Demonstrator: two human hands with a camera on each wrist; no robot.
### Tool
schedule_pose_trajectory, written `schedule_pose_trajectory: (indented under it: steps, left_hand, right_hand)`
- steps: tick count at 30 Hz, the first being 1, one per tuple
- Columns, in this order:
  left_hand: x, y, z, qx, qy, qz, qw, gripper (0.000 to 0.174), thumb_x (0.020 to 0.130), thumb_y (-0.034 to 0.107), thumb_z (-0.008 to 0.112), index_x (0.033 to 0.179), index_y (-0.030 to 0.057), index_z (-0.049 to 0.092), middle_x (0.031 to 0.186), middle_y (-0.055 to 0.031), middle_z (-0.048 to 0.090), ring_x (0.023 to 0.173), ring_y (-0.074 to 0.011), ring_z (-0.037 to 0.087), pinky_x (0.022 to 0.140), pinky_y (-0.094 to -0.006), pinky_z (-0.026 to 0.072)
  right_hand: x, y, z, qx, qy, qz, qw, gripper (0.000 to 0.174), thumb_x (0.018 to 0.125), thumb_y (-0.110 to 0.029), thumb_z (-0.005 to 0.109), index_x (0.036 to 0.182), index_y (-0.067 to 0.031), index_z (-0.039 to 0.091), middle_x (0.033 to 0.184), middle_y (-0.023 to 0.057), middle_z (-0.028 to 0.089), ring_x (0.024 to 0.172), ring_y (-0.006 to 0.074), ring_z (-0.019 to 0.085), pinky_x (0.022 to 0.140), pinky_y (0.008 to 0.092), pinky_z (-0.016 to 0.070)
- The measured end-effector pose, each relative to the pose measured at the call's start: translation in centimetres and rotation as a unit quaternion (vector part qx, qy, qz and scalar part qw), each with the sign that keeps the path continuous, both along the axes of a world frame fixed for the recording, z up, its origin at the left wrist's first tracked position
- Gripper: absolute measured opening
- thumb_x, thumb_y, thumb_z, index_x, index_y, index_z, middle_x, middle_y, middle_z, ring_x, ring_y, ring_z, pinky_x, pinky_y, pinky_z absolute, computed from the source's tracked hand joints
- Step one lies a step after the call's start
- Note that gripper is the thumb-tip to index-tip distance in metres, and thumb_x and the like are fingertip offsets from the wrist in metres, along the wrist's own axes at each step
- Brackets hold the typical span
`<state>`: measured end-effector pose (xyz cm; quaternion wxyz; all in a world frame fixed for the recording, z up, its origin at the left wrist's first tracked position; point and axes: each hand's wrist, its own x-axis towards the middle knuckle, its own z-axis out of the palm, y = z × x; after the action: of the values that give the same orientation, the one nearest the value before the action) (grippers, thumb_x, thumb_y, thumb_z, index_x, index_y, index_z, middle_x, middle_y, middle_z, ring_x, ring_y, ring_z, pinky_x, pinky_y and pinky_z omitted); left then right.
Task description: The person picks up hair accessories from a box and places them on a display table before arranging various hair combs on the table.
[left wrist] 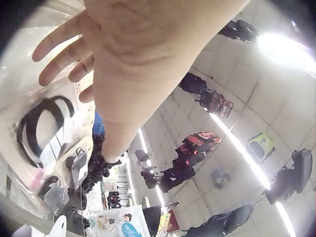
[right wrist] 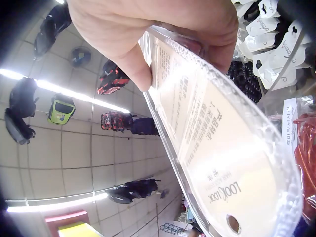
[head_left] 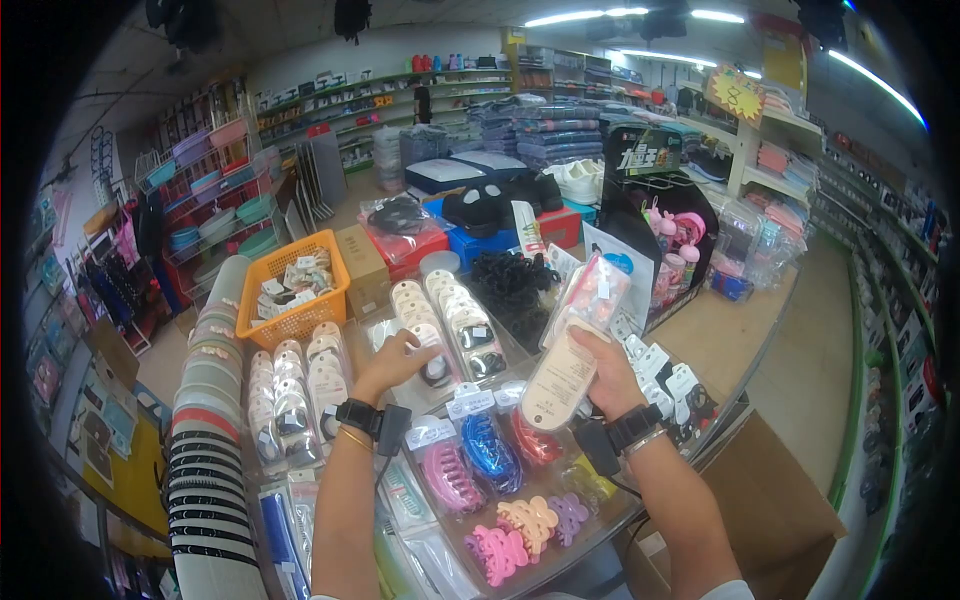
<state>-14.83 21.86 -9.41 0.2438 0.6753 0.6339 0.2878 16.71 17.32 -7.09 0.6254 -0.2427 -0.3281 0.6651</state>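
Observation:
My left hand (head_left: 400, 362) is over a clear tray of carded hair ties (head_left: 485, 362), its fingers loosely extended. In the left wrist view, the fingers reach across a plastic-wrapped card with a black hair tie (left wrist: 42, 128). My right hand (head_left: 607, 375) grips a beige hair-accessory card (head_left: 560, 385) in clear plastic, thumb on one side and fingers on the other. Its printed back and hanging hole show in the right wrist view, where "LOOK LOOK" can be read on the card (right wrist: 217, 173). A clear packet with pink contents (head_left: 600, 285) shows just beyond the held card.
Bagged claw clips (head_left: 490, 450) and loose pastel claw clips (head_left: 527, 522) lie at the front. An orange basket (head_left: 330, 300) of carded goods stands at the back left. Headbands (head_left: 205, 480) line a roll on the left. An open cardboard box (head_left: 760, 510) sits at lower right.

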Motion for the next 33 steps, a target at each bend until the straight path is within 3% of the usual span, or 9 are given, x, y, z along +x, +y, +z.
schedule_pose_trajectory:
  steps: [3, 9, 14, 15, 21, 27, 29, 31, 33]
  left_hand:
    - [-0.5, 0.0, -1.0, -0.005, 0.037, -0.045, 0.998, 0.06, 0.067, 0.041, 0.071, 0.106, 0.0028, 0.046, 0.095, -0.014, 0.05, 0.065, -0.0171, 0.054, 0.049, -0.0267, 0.0463]
    - [-0.7, -0.6, -0.9, 0.071, 0.111, -0.083, 0.988, 0.053, 0.064, 0.033, 0.074, 0.106, 0.0105, 0.049, 0.092, -0.0129, 0.048, 0.072, -0.022, 0.053, 0.062, -0.0299, 0.046]
    - [2.3, -3.1, 3.5, 0.126, 0.075, -0.021, 0.989, 0.037, 0.069, 0.024, 0.07, 0.098, 0.0081, 0.054, 0.091, -0.012, 0.05, 0.077, -0.0219, 0.051, 0.069, -0.0341, 0.0442]
    - [3.6, -4.1, 4.9, 0.151, 0.057, -0.074, 0.984, 0.036, 0.07, 0.021, 0.069, 0.099, 0.0083, 0.053, 0.093, -0.0116, 0.05, 0.081, -0.0229, 0.052, 0.072, -0.0338, 0.0439]
    - [10.8, -10.4, 9.2, 0.376, 0.115, -0.357, 0.847, 0.039, 0.064, 0.006, 0.065, 0.102, 0.0101, 0.055, 0.108, -0.0094, 0.05, 0.101, -0.0276, 0.048, 0.082, -0.0343, 0.0423]
    - [11.3, -10.4, 8.2, 0.445, 0.152, -0.4, 0.786, 0.033, 0.059, 0.0, 0.065, 0.091, 0.0086, 0.059, 0.102, -0.0073, 0.055, 0.095, -0.0257, 0.052, 0.079, -0.0359, 0.0436]
    - [10.7, -10.4, 8.7, 0.467, 0.099, -0.37, 0.796, 0.032, 0.059, 0.0, 0.065, 0.089, 0.0078, 0.058, 0.095, -0.0066, 0.056, 0.091, -0.0258, 0.053, 0.077, -0.0355, 0.0438]
    - [9.9, -10.5, 9.7, 0.497, -0.011, -0.295, 0.816, 0.025, 0.061, -0.002, 0.065, 0.084, 0.0055, 0.059, 0.078, -0.006, 0.058, 0.08, -0.025, 0.055, 0.072, -0.0329, 0.0432]
    - [8.7, -10.7, 10.6, 0.464, -0.069, -0.184, 0.864, 0.018, 0.07, -0.002, 0.061, 0.086, 0.0029, 0.057, 0.075, -0.0082, 0.057, 0.078, -0.0218, 0.055, 0.07, -0.0308, 0.0426]
  right_hand:
    - [0.0, 0.1, -0.1, 0.003, -0.001, -0.001, 1.0, 0.035, 0.077, -0.002, 0.061, 0.109, -0.0026, 0.046, 0.096, 0.0074, 0.057, 0.085, 0.019, 0.059, 0.073, 0.0324, 0.0503]
    - [0.0, 0.2, -0.3, 0.005, -0.006, 0.005, 1.0, 0.035, 0.077, -0.002, 0.061, 0.109, -0.0025, 0.046, 0.096, 0.0076, 0.058, 0.085, 0.019, 0.059, 0.074, 0.0324, 0.0503]
    - [0.0, 0.0, -0.1, -0.009, -0.008, 0.003, 1.0, 0.033, 0.078, -0.003, 0.06, 0.108, -0.0024, 0.048, 0.096, 0.0079, 0.058, 0.085, 0.0187, 0.059, 0.074, 0.0318, 0.0501]
    - [-0.1, 0.0, -0.1, -0.009, -0.008, 0.003, 1.0, 0.033, 0.078, -0.003, 0.06, 0.108, -0.0024, 0.048, 0.096, 0.0079, 0.058, 0.085, 0.0187, 0.059, 0.074, 0.0318, 0.0501]
    - [-0.1, 0.0, -0.4, -0.03, 0.038, 0.065, 0.997, 0.025, 0.084, -0.015, 0.055, 0.105, -0.0013, 0.052, 0.094, 0.0091, 0.059, 0.085, 0.0193, 0.059, 0.075, 0.0324, 0.0488]
    - [-0.5, -0.6, 0.5, -0.036, 0.015, 0.15, 0.988, 0.031, 0.087, -0.026, 0.049, 0.105, -0.001, 0.052, 0.096, 0.0107, 0.059, 0.087, 0.0204, 0.059, 0.075, 0.0336, 0.0483]
    - [-0.5, 0.1, 0.0, -0.04, 0.085, 0.142, 0.985, 0.034, 0.087, -0.03, 0.048, 0.108, -0.003, 0.051, 0.097, 0.0096, 0.06, 0.087, 0.0206, 0.059, 0.078, 0.0359, 0.047]
    - [0.3, 0.6, -0.7, -0.043, 0.033, 0.063, 0.997, 0.033, 0.085, -0.039, 0.051, 0.11, -0.0163, 0.048, 0.1, 0.0014, 0.059, 0.089, 0.0168, 0.057, 0.073, 0.0355, 0.0446]
    - [1.0, 0.7, -0.7, -0.062, 0.018, 0.031, 0.997, 0.034, 0.084, -0.04, 0.052, 0.11, -0.0191, 0.047, 0.101, -0.0006, 0.059, 0.089, 0.0153, 0.056, 0.07, 0.0333, 0.0434]
